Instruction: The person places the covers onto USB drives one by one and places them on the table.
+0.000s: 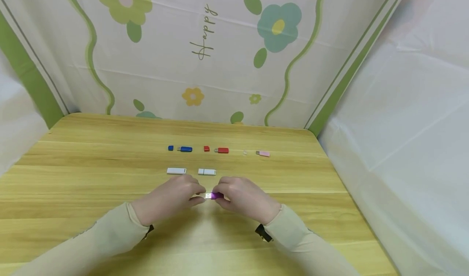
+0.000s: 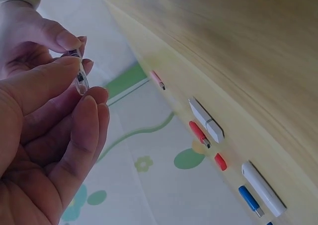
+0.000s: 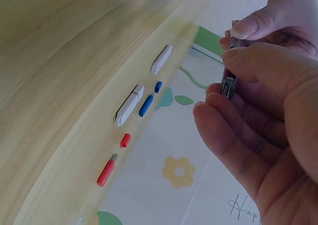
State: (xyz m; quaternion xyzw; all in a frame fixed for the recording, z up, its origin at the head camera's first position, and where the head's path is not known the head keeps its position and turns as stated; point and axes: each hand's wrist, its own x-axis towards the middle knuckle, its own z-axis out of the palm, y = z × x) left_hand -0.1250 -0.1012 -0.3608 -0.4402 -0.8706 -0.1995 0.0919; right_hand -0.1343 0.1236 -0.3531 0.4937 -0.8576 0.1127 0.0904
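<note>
In front of me my right hand [image 1: 245, 196] pinches a purple USB stick [image 1: 218, 195] between thumb and fingers, its metal plug pointing left. The thumb and fingers of my left hand [image 1: 172, 196] meet at the plug end, pinching a small clear cap [image 2: 82, 85] that shows in the left wrist view. Whether the cap touches the plug is hidden by the fingers. Both hands are close together above the wooden table [image 1: 198, 243]. In the right wrist view the dark rear end of the stick [image 3: 228, 87] pokes out below my right fingers.
Beyond the hands lie two white USB sticks, a left one [image 1: 176, 171] and a right one [image 1: 207, 172]. Farther back are a blue stick [image 1: 185, 149] with its blue cap [image 1: 170, 148], a red stick [image 1: 222, 150] with its red cap [image 1: 207, 148], and a pink stick [image 1: 263, 154] beside a clear cap [image 1: 245, 152].
</note>
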